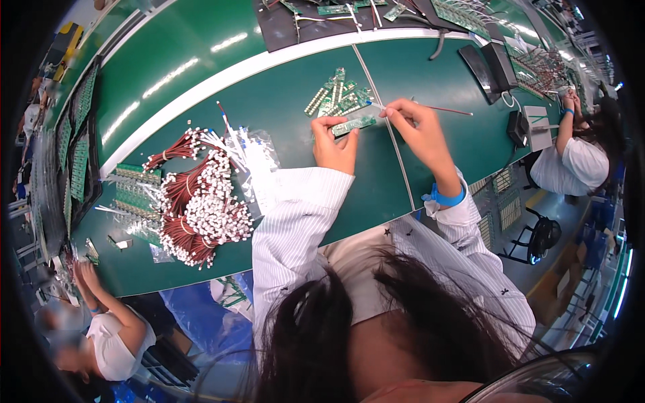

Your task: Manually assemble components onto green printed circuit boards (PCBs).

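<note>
My left hand (334, 149) grips a narrow green circuit board (356, 125) between thumb and fingers, above the green table. To its right, my right hand (422, 134) pinches a thin white cable (378, 105) with a blue tip, held close to the board's far right end. A dark red wire (450, 110) with a white end sticks out on the other side of my right hand; I cannot tell whether it belongs to the same cable. Just beyond my left hand lies a loose heap of similar green boards (329, 97).
Bundled dark red wires (185, 191) with white connectors are piled left of my left arm, beside a clear bag of white cables (252, 158). Green board panels (138, 195) lie farther left. A black stand (494, 70) is at the right. People work at both sides.
</note>
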